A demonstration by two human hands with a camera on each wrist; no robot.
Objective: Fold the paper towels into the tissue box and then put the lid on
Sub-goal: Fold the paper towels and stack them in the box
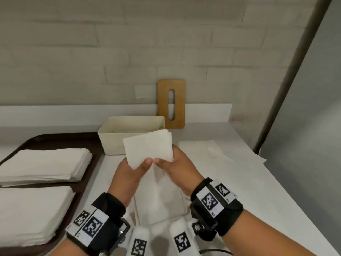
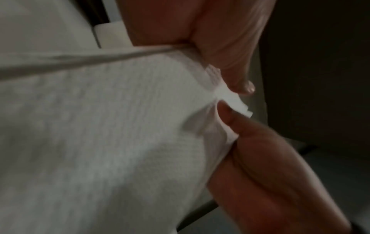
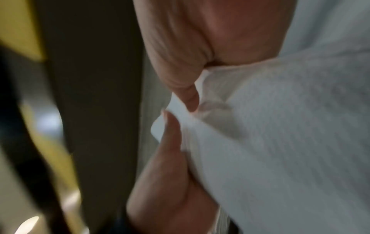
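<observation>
A folded white paper towel [image 1: 148, 147] is held up in the air just in front of the open cream tissue box [image 1: 118, 133]. My left hand [image 1: 137, 166] pinches its lower left corner between thumb and fingers, and my right hand [image 1: 166, 161] pinches the lower right edge. The wrist views show the same pinches close up: left hand [image 2: 232, 98] on the towel [image 2: 100, 126], right hand [image 3: 180, 109] on the towel [image 3: 280, 126]. The wooden lid [image 1: 171, 104] with its oval slot leans upright against the wall behind the box.
Two stacks of flat paper towels [image 1: 42, 163] [image 1: 31, 213] lie on a dark tray [image 1: 55, 137] at the left. More towels [image 1: 158, 202] lie under my hands, and a loose sheet [image 1: 206, 146] sits right of the box. The table edge runs diagonally at the right.
</observation>
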